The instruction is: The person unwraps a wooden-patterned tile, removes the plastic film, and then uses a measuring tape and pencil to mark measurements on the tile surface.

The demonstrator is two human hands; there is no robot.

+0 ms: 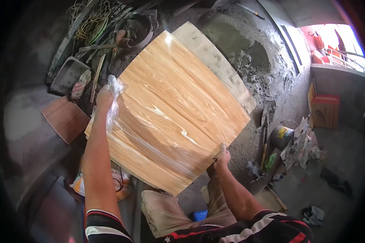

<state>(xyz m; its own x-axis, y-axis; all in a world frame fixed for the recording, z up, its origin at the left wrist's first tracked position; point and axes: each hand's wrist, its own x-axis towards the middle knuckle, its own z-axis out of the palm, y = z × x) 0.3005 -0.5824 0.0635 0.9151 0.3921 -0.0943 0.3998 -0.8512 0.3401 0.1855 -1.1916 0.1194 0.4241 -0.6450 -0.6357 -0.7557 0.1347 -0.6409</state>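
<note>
A large square wood-patterned tile (178,109) with a glossy face lies tilted in front of me, over my knees. My left hand (105,99) is closed on crumpled clear plastic film (115,91) at the tile's left edge. Some of the film seems to stretch across the tile's lower part. With my right hand (222,157) I grip the near right edge, thumb on top and fingers hidden beneath. Behind the tile's far right edge shows a pale, grey-smeared board or slab (215,60).
Wet grey mortar (247,48) covers the floor beyond. A shovel (267,121) lies at right, near a bucket (282,135) and a cardboard box (325,111). Far left are a basin of tools (144,34), a grey tray (67,75) and a brown tile (65,118). A printed sack (123,182) sits near my left arm.
</note>
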